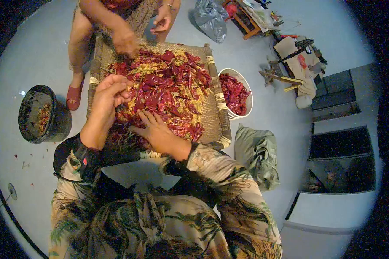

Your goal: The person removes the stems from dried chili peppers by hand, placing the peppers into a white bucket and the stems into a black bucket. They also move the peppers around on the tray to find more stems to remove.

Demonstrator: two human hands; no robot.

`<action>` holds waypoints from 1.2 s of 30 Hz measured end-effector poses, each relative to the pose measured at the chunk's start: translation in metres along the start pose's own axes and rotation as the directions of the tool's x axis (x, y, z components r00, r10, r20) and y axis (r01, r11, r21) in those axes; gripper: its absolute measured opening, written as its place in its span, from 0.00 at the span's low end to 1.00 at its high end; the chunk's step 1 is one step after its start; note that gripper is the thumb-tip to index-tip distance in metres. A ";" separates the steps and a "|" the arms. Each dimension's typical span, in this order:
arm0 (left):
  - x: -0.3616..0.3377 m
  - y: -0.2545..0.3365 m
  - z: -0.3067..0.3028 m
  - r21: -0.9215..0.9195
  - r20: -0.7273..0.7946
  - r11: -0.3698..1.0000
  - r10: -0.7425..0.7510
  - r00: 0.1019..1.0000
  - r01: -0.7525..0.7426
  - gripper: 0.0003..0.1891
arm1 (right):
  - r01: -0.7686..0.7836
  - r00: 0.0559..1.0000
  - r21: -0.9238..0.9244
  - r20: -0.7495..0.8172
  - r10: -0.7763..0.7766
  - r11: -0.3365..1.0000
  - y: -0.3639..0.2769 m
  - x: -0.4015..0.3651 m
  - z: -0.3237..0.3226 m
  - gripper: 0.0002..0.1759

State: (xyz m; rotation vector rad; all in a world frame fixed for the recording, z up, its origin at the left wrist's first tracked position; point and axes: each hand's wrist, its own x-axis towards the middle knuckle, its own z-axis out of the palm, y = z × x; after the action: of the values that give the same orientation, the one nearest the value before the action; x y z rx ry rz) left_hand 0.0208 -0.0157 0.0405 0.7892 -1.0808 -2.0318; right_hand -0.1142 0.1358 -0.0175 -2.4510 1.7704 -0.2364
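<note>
The woven tray (212, 114) rests on the grey floor (34, 52) in front of the seated person and carries a loose heap of dried red chillies (168, 88) mixed with pale seeds and stems. The left hand (109, 96) is positioned over the heap at 9 o'clock of the tray. Its fingers are curled inward with the tips drawn towards the thumb; whether they pinch a chilli cannot be determined. The right hand (156, 131) lies palm down on the chillies at 6 o'clock of the tray, fingers spread and flat, gripping nothing. At 12 o'clock, a co-worker's hand (125, 41) reaches into the far edge of the heap, and the co-worker's other hand (162, 20) is raised clear of the tray. A white bowl (240, 114) holding more red chillies stands just beside the tray at 3 o'clock. A black bucket (58, 125) with scraps inside stands on the floor at 9 o'clock, apart from the tray. A green cloth bag (257, 153) lies on the floor at 4 o'clock.
</note>
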 end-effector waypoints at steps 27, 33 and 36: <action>-0.001 0.001 0.004 -0.007 -0.004 1.000 0.004 1.000 -0.004 0.04 | -0.446 0.627 0.755 -0.119 0.770 0.480 0.242 -0.014 -0.062 0.38; 0.002 0.000 0.006 -0.048 0.024 0.999 -0.016 1.000 0.017 0.04 | -0.548 0.625 0.655 -0.093 0.775 0.520 0.300 0.002 -0.042 0.43; 0.002 0.001 0.007 -0.035 0.021 0.999 -0.038 0.999 0.039 0.04 | -0.630 0.630 0.563 -0.033 0.776 0.535 0.313 0.012 -0.023 0.45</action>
State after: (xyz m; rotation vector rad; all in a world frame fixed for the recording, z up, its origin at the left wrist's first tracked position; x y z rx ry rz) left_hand 0.0145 -0.0146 0.0445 0.7782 -1.0453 -2.0899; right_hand -0.4067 0.0257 -0.0504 -1.2141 2.2843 -0.8633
